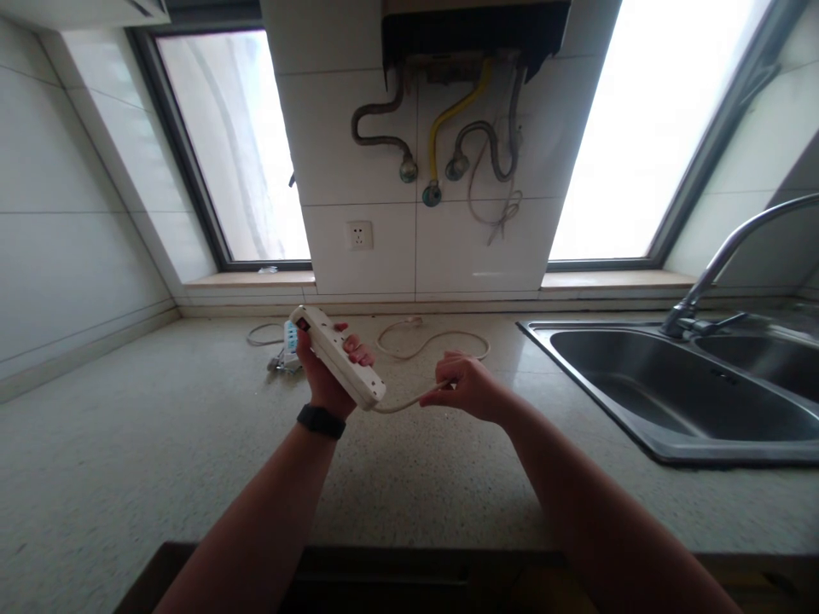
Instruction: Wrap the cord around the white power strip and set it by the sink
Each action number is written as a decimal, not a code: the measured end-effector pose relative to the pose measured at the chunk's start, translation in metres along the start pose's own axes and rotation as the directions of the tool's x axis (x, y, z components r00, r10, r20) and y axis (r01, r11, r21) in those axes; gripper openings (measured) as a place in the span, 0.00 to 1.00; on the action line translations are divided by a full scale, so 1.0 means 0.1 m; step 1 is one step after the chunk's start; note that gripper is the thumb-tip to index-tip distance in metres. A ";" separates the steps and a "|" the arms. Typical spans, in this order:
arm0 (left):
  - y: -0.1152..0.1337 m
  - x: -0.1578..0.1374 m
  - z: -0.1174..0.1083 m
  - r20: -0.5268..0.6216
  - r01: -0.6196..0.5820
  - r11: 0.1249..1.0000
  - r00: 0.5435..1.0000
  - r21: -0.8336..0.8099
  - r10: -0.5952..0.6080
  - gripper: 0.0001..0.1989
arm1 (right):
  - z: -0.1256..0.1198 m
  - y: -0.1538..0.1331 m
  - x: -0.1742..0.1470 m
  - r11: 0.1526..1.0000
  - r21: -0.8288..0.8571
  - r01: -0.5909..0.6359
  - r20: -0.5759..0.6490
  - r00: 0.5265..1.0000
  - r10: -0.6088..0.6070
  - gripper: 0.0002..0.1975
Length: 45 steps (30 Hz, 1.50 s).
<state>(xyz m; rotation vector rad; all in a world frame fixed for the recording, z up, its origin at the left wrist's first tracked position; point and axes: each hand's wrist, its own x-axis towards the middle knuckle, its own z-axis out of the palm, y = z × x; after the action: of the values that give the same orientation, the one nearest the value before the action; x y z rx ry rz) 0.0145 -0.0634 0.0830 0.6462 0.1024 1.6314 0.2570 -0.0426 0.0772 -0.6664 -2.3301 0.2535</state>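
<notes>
Two bare hands hold a white power strip and its lead over the countertop, and both are ours. Our left hand, a black band at its wrist, grips the power strip, thumb on one side and fingers curled round the other. The strip slants above the countertop, left of its middle and between front and back edges, its red switch at the upper end. Our right hand pinches the pale cord that leaves the strip's lower end.

Behind that hand, toward the countertop's back edge, we see a loop of pale cable; our fingers hide whether it joins the pinched length. Just beyond the left hand lies a white-and-blue item, partly covered, near a grey lead.

A double-bowl steel sink fills the countertop's right end, its curved faucet at the rear rim. On the tiled wall above the back edge we find a socket, a yellow hose and grey pipes below a dark appliance, with a bright window on either side.
</notes>
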 end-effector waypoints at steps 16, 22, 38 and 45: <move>-0.10 0.09 -0.12 -0.333 0.128 0.980 0.940 0.150 -0.072 0.31 | -0.06 0.12 -0.03 0.996 0.084 0.018 -0.132 0.991 -0.006 0.30; -0.18 0.12 -0.15 -0.449 0.118 0.963 0.893 0.244 0.005 0.22 | -0.06 0.17 -0.04 0.996 0.091 -0.002 -0.128 0.992 0.013 0.29; -0.07 0.15 -0.21 -0.500 0.243 0.937 0.861 0.250 -0.089 0.26 | -0.07 0.20 -0.05 1.000 0.024 0.003 -0.152 0.988 0.001 0.29; -0.13 0.15 -0.20 -0.539 0.252 0.927 0.840 0.280 -0.066 0.14 | -0.10 0.18 -0.06 0.998 0.040 -0.044 -0.219 0.974 0.052 0.27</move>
<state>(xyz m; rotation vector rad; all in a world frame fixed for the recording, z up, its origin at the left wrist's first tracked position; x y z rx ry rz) 0.0159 -0.0408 0.0661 0.4173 0.8379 1.5975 0.2747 -0.0304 0.0746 -0.6971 -2.0962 0.2301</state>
